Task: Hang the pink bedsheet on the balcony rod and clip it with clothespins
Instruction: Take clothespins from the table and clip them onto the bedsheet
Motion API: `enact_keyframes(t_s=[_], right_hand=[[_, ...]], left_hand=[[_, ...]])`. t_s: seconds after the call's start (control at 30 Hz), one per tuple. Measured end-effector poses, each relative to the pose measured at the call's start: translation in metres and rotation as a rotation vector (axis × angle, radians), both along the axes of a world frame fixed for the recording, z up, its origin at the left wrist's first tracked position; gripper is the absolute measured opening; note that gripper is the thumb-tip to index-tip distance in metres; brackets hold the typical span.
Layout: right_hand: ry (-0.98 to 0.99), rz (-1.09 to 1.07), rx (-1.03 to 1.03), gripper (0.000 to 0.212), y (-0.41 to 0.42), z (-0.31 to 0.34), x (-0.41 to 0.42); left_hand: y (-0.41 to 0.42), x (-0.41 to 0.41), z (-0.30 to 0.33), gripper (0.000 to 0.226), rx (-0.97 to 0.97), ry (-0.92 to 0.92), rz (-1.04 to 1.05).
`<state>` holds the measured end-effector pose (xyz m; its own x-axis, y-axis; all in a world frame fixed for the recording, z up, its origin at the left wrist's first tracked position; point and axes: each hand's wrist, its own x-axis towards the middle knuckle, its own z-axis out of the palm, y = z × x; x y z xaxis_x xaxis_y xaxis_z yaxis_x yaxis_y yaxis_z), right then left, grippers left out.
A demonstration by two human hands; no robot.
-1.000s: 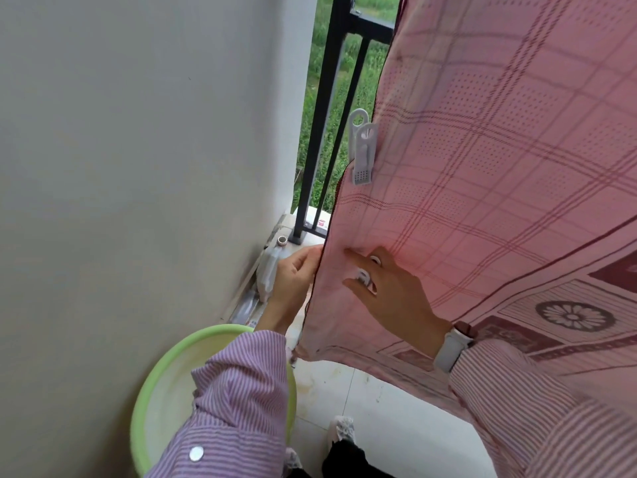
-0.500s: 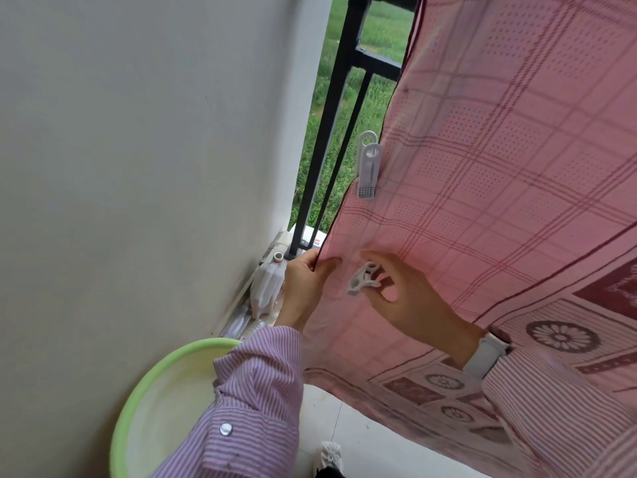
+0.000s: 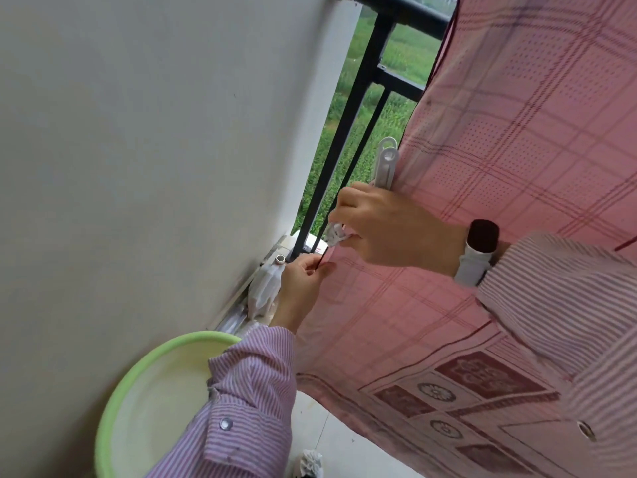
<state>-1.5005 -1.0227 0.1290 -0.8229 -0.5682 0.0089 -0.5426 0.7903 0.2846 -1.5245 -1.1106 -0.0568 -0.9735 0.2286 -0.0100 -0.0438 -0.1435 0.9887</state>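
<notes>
You will find a green basin [image 3: 113, 401] on the near-left floor beside the white wall [image 3: 138, 132]; a plastic bottle [image 3: 265, 288] stands farther along the wall, near the black railing [image 3: 344, 125].

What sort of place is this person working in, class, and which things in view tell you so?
Most likely a home balcony used for drying laundry: a black metal railing with green field beyond, a pink bedsheet hung up with a white clothespin, and a green wash basin.

The pink bedsheet [image 3: 499, 167] with dark check lines hung down over the black balcony rail [image 3: 406, 12]. One white clothespin [image 3: 385, 164] sat clipped on its left edge. A second white clothespin [image 3: 336, 233] was at that edge, lower down.
</notes>
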Motion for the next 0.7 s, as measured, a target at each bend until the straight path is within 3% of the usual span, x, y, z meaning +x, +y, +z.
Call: enact_keyframes(t_s=[0.13, 0.23, 0.5, 0.7], right_hand=[[-0.113, 0.025, 0.097, 0.016, -0.008, 0.003, -0.016], [-0.172, -0.019, 0.155, 0.019, -0.010, 0.000, -0.026], [-0.083, -0.016, 0.349, 0.016, -0.007, -0.019, -0.029], [0.002, -0.007, 0.403, 0.028, 0.005, -0.035, -0.018]], left_hand=[[0.005, 0.007, -0.003, 0.015, -0.160, 0.059, 0.189], [0.008, 0.010, -0.004, 0.015, -0.155, 0.074, 0.248], [0.010, 0.011, -0.002, 0.015, -0.197, 0.131, 0.290], [0.003, 0.016, 0.005, 0.012, -0.235, 0.133, 0.248]])
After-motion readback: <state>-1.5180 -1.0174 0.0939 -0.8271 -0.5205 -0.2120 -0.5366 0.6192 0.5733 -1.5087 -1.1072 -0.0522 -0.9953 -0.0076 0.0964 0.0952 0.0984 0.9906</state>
